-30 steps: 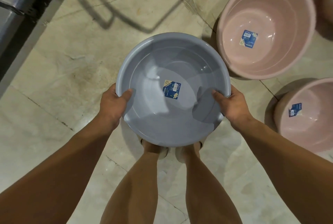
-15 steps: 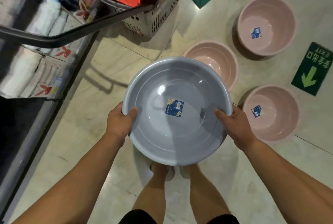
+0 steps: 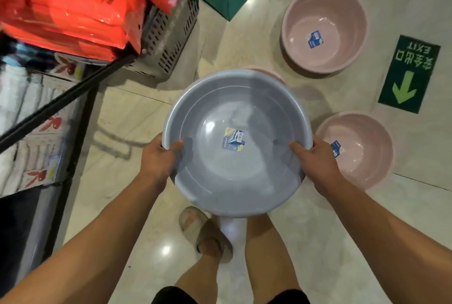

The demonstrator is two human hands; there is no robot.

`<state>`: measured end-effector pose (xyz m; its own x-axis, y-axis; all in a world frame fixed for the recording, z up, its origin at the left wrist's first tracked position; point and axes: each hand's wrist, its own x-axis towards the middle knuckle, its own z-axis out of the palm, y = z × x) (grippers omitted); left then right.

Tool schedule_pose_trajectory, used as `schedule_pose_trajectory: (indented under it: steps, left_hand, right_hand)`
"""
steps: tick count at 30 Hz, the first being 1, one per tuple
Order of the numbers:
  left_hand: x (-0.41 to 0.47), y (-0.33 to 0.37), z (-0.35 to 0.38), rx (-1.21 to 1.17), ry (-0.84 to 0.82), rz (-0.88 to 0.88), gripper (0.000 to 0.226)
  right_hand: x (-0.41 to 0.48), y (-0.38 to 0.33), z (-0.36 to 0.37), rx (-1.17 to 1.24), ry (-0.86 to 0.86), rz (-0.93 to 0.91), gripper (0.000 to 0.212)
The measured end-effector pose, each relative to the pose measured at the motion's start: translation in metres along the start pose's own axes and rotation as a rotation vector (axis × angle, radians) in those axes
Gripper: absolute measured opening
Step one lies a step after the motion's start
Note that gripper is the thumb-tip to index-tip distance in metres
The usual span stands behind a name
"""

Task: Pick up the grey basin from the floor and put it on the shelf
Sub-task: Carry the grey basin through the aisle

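Note:
The grey basin (image 3: 234,181) is round, empty, with a blue label stuck to its bottom. It is held level above the tiled floor, in front of my legs. My left hand (image 3: 156,157) grips its left rim, thumb inside the bowl. On the opposite rim my right hand (image 3: 318,159) holds the same way. The shelf (image 3: 31,132) runs down the left edge of the view, stocked with white packs; its lower part is dark and blurred.
Three pink basins lie on the floor: one at the back right (image 3: 325,29), one at the right (image 3: 359,149), one mostly hidden behind the grey basin (image 3: 266,71). A grey cart (image 3: 168,32) piled with red bags stands at upper left, its black bar (image 3: 61,103) crossing the shelf. A green exit sign (image 3: 408,73) marks the floor.
The basin has risen off the floor in both hands, and the view has lifted and pulled back, bringing the cart, shelf and further pink basins into sight. My left foot has stepped forward.

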<state>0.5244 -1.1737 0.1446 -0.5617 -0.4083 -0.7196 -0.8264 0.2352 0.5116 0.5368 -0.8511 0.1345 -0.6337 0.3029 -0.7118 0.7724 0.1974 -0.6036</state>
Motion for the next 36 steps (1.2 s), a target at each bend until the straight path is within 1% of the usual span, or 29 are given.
schedule_pose_trajectory:
  steps: [2, 5, 8, 12, 17, 21, 27, 36]
  left_hand:
    - [0.007, 0.014, 0.022, 0.001, 0.0, -0.016, 0.014]
    - [0.016, 0.033, 0.053, -0.006, 0.012, -0.025, 0.021]
    - [0.026, 0.048, 0.081, -0.036, 0.011, -0.031, 0.021]
    - [0.045, 0.053, 0.101, -0.019, -0.001, -0.025, 0.025]
    - [0.075, 0.048, 0.116, -0.006, -0.002, -0.024, 0.031]
    - [0.103, 0.038, 0.127, 0.003, -0.008, -0.027, 0.029]
    - [0.154, 0.015, 0.146, -0.003, -0.027, -0.054, 0.019]
    - [0.206, -0.009, 0.162, 0.073, -0.064, -0.086, 0.022]
  right_hand:
    - [0.019, -0.004, -0.013, 0.026, 0.004, 0.007, 0.019]
    - [0.046, -0.006, -0.03, 0.035, 0.014, 0.044, 0.018]
    - [0.069, -0.005, -0.041, 0.039, 0.027, 0.08, 0.015]
    - [0.096, 0.002, -0.045, 0.01, 0.04, 0.093, 0.023]
    - [0.126, 0.014, -0.035, -0.007, 0.051, 0.087, 0.026]
    - [0.151, 0.026, -0.018, 0.043, 0.082, 0.103, 0.031]
    - [0.189, 0.047, 0.007, 0.009, 0.088, 0.111, 0.03]
    - [0.22, 0.072, 0.039, -0.009, 0.064, 0.1, 0.031]
